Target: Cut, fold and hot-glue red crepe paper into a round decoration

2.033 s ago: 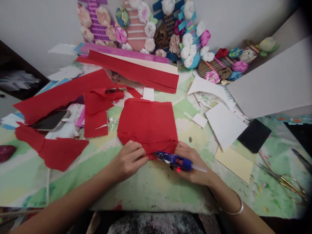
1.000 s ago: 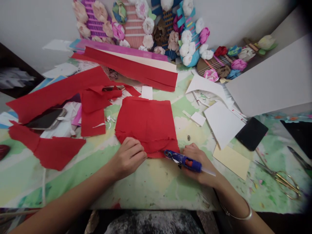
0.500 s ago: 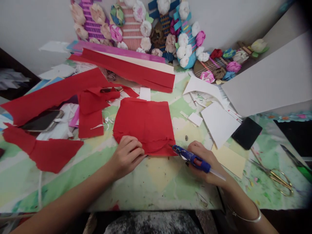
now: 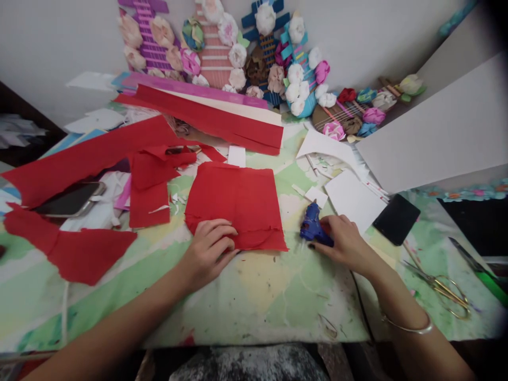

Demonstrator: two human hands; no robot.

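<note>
Shifted right off the red crepe paper (image 4: 238,203), the blue glue gun (image 4: 313,226) sits on the counter (image 4: 257,296), gripped by the right hand (image 4: 345,241), while the left hand (image 4: 210,248), fingers flat together, pins the near edge of the soft, likely tear-prone sheet.

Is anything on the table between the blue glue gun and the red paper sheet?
Nothing visible: only bare table lies between the glue gun in the right hand and the red paper sheet under the left hand.
</note>
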